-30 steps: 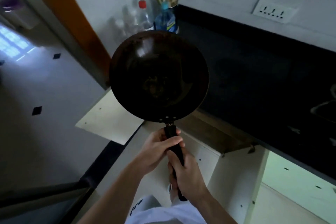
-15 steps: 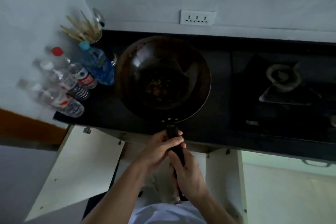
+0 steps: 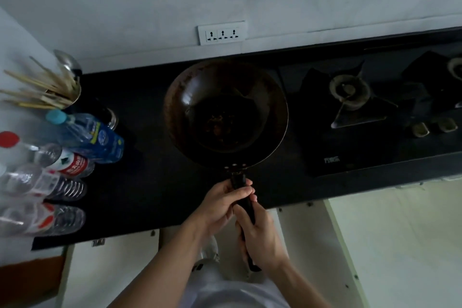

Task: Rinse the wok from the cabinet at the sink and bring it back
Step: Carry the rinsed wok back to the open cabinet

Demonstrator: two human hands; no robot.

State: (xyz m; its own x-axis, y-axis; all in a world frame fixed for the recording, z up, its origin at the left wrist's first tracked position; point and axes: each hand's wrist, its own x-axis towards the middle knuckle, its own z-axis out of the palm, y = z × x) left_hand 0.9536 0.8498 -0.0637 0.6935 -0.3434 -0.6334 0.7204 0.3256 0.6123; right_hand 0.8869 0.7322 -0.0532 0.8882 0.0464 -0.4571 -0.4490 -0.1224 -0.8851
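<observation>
A dark round wok [image 3: 226, 110] with brown residue at its bottom hangs over the black countertop [image 3: 150, 182], bowl facing up. Its black handle [image 3: 243, 200] points back toward me. My left hand [image 3: 222, 204] wraps the handle close to the bowl. My right hand [image 3: 262, 237] grips the handle farther back, just behind the left. Below the counter edge, a cabinet door [image 3: 110, 272] stands open at the left and another [image 3: 312, 245] at the right. No sink is in view.
Several plastic water bottles [image 3: 82, 137] lie and stand at the counter's left end, beside a holder of chopsticks and a ladle [image 3: 57, 87]. A gas hob [image 3: 350, 97] lies right of the wok. A wall socket strip [image 3: 221, 32] is above.
My view has swung right from the doorway and floor to face the counter. The wok, held in both hands the same way, now hangs over the countertop with the hob in sight.
</observation>
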